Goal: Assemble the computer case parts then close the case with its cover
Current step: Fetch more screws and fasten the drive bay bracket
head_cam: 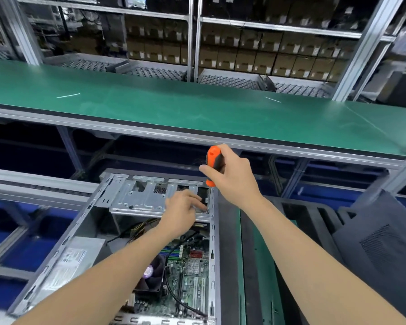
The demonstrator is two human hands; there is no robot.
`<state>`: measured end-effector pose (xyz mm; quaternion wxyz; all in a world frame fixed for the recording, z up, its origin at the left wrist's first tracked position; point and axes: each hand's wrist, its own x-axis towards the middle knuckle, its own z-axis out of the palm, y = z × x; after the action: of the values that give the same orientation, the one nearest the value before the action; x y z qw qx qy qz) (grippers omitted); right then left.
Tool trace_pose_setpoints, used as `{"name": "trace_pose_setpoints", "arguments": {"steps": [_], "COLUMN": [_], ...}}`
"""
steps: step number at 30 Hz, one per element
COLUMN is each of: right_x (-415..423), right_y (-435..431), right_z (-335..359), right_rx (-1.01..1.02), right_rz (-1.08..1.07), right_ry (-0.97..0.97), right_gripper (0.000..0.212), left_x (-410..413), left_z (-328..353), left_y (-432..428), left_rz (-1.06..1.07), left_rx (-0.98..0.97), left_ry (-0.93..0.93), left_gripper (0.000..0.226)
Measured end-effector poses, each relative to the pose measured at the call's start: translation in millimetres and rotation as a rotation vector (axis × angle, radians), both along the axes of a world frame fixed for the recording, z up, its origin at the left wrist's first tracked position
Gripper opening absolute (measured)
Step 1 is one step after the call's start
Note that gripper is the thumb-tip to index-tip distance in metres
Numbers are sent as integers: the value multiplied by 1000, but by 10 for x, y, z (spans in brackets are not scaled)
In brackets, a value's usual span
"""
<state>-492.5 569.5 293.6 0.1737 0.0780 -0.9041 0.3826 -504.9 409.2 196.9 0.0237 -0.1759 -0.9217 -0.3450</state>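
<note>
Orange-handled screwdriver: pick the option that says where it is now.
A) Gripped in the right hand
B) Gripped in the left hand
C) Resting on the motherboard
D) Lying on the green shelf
A: the right hand is curled round the orange-handled screwdriver above the open computer case, while the left hand reaches down to the metal drive cage.

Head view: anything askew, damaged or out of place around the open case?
Nothing stands out. The drive cage sits square in the computer case; the left hand reaches its right corner while the right hand grips the orange screwdriver above it.
</note>
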Motion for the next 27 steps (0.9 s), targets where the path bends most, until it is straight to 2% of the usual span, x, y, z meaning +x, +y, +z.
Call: {"name": "trace_pose_setpoints", "arguments": {"steps": [2, 3, 4, 5, 6, 8, 11, 13, 15, 18, 22, 23, 24, 27], "right_x": [26, 30, 25, 14, 4, 3, 26, 35, 18, -54, -125, -128, -134, -127], "right_y": [26, 42, 49, 43, 20, -49, -129, -139, -120, -89, -152, -178, -196, -161], "right_z": [61, 97, 128, 149, 162, 175, 233, 351, 485, 651, 689, 670, 659, 734], "right_rx": [72, 117, 167, 213, 243, 274, 347, 418, 544, 697, 881, 911, 909, 805], "right_rz": [91, 130, 157, 166, 156, 101, 52, 43, 43, 49, -120, -145, -123, 111], "right_ry": [-20, -21, -11, 9, 37, 95, 119, 78, 13, -73, -70, -79, -121, -317], "right_gripper": [41, 42, 42, 39, 33, 26, 25, 18, 12, 11, 53, 57, 55, 29], "left_x": [175, 291, 404, 501, 564, 588, 534, 478, 423, 343, 321, 335, 348, 371], "left_z": [-11, -40, -73, -97, -119, -194, -249, -288, -332, -416, -433, -410, -378, -330], "left_y": [6, 19, 37, 62, 96, 154, 212, 264, 316, 383, 401, 394, 395, 433], "left_rz": [166, 291, 425, 542, 617, 632, 602, 550, 481, 419, 457, 480, 504, 602], "left_rx": [193, 350, 527, 705, 861, 1103, 1306, 1454, 1558, 1602, 1678, 1693, 1685, 1601], "left_ry": [47, 5, -116, -308, -530, -870, -1001, -1081, -1159, -1193, -1200, -1184, -1160, -1082], "left_gripper": [41, 33, 22, 11, 9, 17, 21, 38, 58, 63, 75, 79, 80, 83]}}
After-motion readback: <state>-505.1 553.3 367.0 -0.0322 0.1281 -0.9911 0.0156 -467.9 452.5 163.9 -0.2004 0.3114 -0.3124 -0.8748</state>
